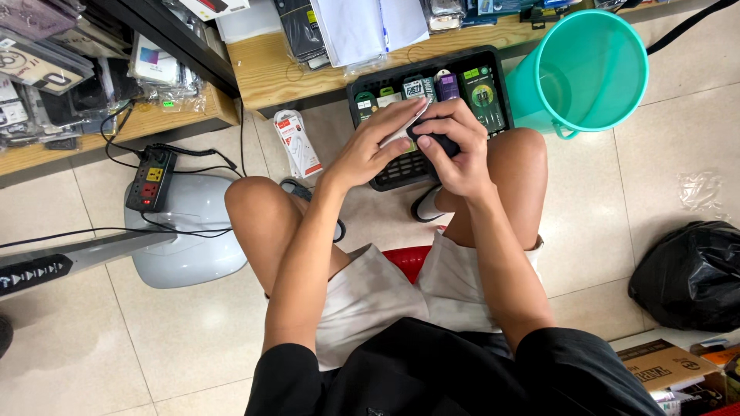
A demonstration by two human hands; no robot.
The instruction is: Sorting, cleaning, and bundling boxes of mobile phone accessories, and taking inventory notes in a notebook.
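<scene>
I sit on a red stool (408,258) with both hands raised over a black plastic crate (501,85) on the floor. My left hand (374,146) holds a flat white and grey packet (407,127) by its edge. My right hand (455,146) is closed around a small black object (433,142) that touches the packet. Inside the crate stand several small packaged items (482,92) in green, purple and black.
A teal bucket (586,73) stands right of the crate. Wooden shelves (270,73) with packaged goods run along the top. A white packet (297,142) lies on the floor; a power strip (150,179) rests on a grey fan base (193,231). A black bag (690,277) and cardboard box (663,366) sit right.
</scene>
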